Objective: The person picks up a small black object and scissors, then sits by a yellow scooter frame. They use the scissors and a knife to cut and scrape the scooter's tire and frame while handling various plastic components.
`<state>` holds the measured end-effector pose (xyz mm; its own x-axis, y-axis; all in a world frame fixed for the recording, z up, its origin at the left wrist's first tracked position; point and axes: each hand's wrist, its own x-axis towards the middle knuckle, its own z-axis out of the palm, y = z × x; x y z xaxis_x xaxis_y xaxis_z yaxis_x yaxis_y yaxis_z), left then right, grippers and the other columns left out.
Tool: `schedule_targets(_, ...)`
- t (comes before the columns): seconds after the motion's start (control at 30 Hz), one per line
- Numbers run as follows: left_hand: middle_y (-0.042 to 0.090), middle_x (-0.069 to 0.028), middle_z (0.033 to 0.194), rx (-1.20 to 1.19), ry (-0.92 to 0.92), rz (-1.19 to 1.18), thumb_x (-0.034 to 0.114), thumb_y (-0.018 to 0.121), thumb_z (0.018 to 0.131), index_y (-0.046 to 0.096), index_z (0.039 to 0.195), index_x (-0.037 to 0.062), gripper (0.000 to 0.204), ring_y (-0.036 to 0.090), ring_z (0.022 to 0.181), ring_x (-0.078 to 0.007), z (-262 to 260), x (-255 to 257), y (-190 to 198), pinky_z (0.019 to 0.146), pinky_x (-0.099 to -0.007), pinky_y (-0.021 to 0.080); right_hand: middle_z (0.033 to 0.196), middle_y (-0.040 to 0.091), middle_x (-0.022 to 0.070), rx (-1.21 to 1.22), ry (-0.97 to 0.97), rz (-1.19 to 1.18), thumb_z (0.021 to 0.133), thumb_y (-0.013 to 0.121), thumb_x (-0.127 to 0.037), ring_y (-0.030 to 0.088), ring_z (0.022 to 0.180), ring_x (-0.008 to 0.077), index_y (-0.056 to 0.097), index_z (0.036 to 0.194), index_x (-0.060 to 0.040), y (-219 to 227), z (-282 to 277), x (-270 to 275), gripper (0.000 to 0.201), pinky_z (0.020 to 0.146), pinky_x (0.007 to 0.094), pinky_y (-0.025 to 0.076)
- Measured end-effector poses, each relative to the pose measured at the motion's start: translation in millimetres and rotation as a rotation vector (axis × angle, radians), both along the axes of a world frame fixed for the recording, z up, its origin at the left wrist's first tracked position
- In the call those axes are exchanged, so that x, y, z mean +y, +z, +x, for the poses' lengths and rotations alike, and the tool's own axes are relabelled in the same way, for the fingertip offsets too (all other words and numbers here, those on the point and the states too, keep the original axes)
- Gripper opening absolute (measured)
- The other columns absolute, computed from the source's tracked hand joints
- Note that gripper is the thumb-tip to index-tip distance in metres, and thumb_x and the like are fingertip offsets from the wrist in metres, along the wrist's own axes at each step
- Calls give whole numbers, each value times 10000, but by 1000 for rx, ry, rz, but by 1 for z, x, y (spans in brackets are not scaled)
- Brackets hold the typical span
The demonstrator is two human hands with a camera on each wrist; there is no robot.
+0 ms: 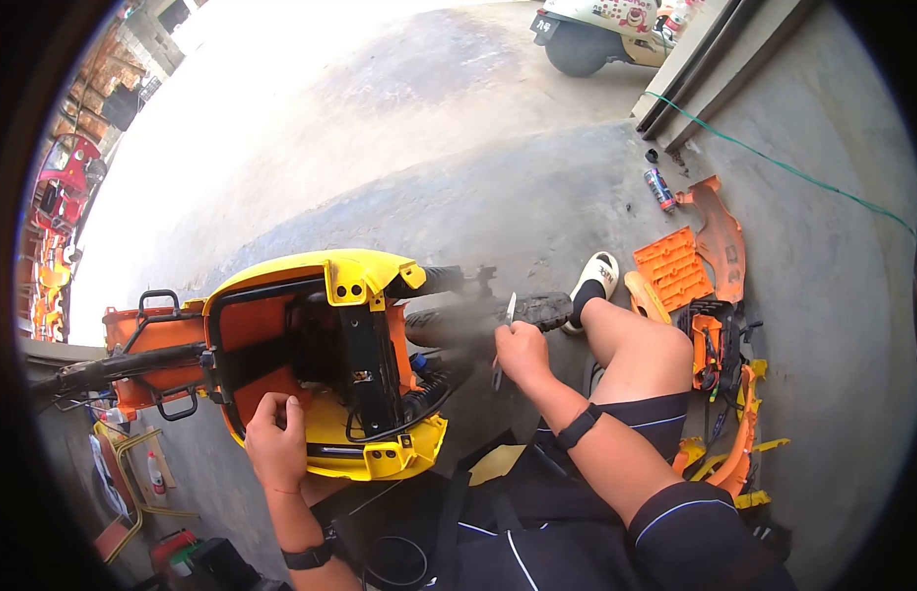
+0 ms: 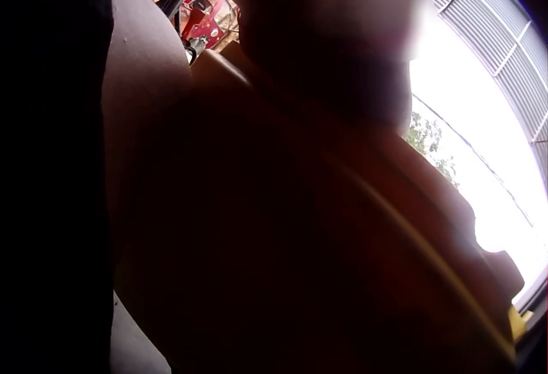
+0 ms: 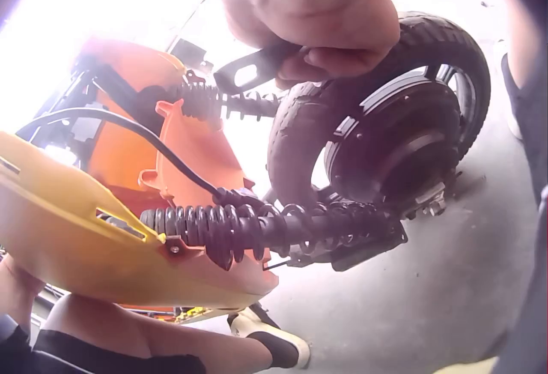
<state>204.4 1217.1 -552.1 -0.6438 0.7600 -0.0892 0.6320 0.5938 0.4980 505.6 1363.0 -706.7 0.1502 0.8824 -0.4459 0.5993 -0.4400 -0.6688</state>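
An overturned scooter body with a yellow shell and orange inner panels lies before the person. The left hand rests at the shell's near edge, fingers loosely bent, thumb raised; its fingertips are partly hidden. In the left wrist view this hand is dark and blurred above a panel. The right hand grips a slim flat metal tool, which projects on both sides of the fist. In the right wrist view, the hand and the tool's slotted dark end are above the tyre.
Coil-spring shocks join the body near the wheel hub. Orange and yellow panels lie on the floor at right, near a spray can. A green cable crosses the upper right. Another scooter stands beyond.
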Motion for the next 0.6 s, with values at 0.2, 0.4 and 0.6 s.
schedule_targets(0.2,650,-112,690,-7,-16,16,217,639,939,664,899,11,212,618,625,-208,-2,-2,-2,626,-339,476,773,674,275,27,-16,-7,891,479,-291,669,805,461,629,764,47,3,-4,-5,390,779,513,508)
schedule_targets(0.4,639,-99,674,-25,-5,-5,218,640,942,661,896,17,207,606,609,-186,-2,-5,-4,611,-331,465,767,679,274,66,-18,-22,904,460,-274,689,816,439,627,777,63,-8,-4,-9,397,795,507,520)
schedule_targets(0.6,629,-87,656,-25,-28,23,212,644,939,657,896,18,199,596,594,-174,-1,-3,-5,603,-326,460,798,680,284,215,-33,-112,918,456,-287,667,836,484,651,841,56,-4,4,11,402,827,517,512)
